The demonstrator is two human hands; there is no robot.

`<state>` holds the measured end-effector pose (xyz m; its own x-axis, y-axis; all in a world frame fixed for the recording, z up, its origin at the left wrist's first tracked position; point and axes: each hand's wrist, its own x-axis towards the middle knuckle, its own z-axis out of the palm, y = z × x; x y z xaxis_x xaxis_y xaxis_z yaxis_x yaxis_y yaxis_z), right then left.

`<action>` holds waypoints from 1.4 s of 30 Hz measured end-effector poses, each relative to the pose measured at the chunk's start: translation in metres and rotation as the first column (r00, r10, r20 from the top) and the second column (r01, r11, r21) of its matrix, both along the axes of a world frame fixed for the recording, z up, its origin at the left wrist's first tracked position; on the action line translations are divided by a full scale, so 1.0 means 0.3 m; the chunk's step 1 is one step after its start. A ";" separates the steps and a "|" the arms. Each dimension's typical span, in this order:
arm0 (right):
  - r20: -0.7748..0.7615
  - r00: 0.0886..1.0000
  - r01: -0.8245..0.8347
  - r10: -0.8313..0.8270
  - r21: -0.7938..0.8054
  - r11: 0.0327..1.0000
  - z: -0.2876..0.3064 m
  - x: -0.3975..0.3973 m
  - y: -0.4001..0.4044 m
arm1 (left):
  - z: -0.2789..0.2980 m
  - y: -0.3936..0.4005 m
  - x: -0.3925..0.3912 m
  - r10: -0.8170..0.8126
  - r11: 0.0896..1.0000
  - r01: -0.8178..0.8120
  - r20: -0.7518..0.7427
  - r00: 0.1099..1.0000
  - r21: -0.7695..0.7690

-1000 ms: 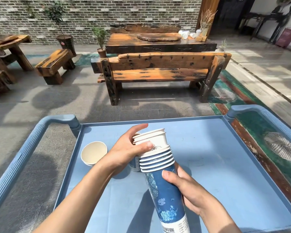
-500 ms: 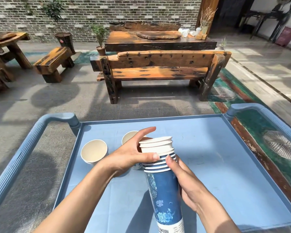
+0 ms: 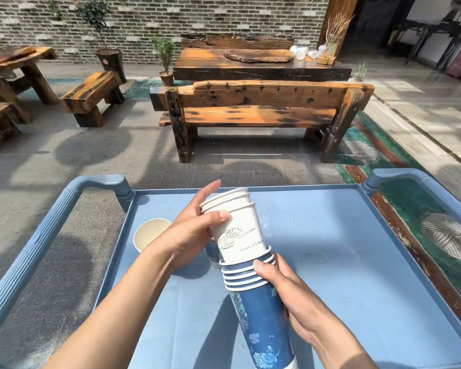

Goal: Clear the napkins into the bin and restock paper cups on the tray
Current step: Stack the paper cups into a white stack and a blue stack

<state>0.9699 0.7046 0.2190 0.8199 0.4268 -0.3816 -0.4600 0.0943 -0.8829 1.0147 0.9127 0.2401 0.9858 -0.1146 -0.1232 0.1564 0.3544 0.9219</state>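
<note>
Gripping white nested cups [image 3: 233, 222], left hand [image 3: 194, 233], blue-patterned stack [image 3: 261, 315] below

— How many loose cups are you seeing on the tray [image 3: 330, 262]?
— One open cup [image 3: 151, 233] is sitting near the tray's left edge, and a second cup [image 3: 213, 253] is peeking out behind the left hand [image 3: 189, 235].
— And the stack [image 3: 250, 262]?
— I'm counting about three white rims up top and about five blue-cup rims below; the rest I can't tell. Two hands are showing, the right hand [image 3: 293, 296] included.
</note>
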 end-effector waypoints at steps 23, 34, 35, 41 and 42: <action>0.024 0.977 0.205 -0.214 0.196 0.959 -0.011 0.029 -0.072 | -0.053 0.419 -0.115 0.433 0.474 -0.574 0.392 0.812 0.668; 0.476 0.771 0.243 -0.424 0.396 0.886 0.254 0.209 0.046 | -0.281 0.350 -0.167 0.378 0.443 -0.455 0.299 0.876 0.772; 0.520 0.735 0.249 -0.435 0.390 0.886 0.272 0.223 0.072 | -0.284 0.352 -0.172 0.371 0.444 -0.452 0.301 0.878 0.773; 0.777 0.528 0.354 -0.343 0.166 0.920 0.252 0.266 0.233 | -0.298 0.374 -0.194 0.377 0.517 -0.438 0.263 0.888 0.735; 0.793 0.516 0.364 -0.324 0.140 0.921 0.233 0.270 0.251 | -0.300 0.376 -0.196 0.379 0.541 -0.435 0.253 0.890 0.720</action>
<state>1.0509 0.7799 0.2888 0.8741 0.0448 0.4837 0.4819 0.0454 -0.8751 0.9559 1.0254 0.1501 0.9104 0.4045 0.0872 0.1108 -0.4413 0.8905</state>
